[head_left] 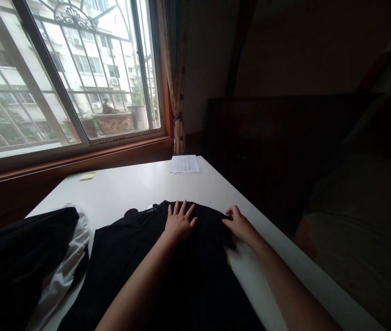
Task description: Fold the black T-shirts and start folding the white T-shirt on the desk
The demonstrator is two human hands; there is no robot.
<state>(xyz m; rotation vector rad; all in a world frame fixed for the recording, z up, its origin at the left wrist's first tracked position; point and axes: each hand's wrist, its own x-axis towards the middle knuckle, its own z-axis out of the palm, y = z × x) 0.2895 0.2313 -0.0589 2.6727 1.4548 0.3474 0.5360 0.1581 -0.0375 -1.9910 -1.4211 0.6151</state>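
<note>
Status from my end: black garment [200, 271] is spread on the white counter [126, 188], running off the bottom of my view. Using it as landmark from here.

Left grip [180, 224]: palm down on the garment near its far edge, fingers fanned wide, holding nothing. Right grip [241, 225]: narrow, thumb and fingertips at the garment's right edge. Can't tell if cloth is pinched.

Progress, my read: laying-out mostly done, body looks fairly flat, no fold that I can make out. Left over: the right edge by the right grip, which looks bunched. Dark on dark, so small creases are lost to me.

Left of the garment: a loose heap of black cloth [19, 257] and white cloth [65, 271], not laid flat. Beyond its far edge: papers [185, 164], and yellow notes [87, 176] farther left.

Containers: none seen on the counter. Past the garment's far edge, outside the window [55, 69]: patterned planter [113, 123] with a gnarled plant [109, 108] in it; reddish pot [88, 127] and pale pot [138, 117] flank it, contents unclear.
</note>
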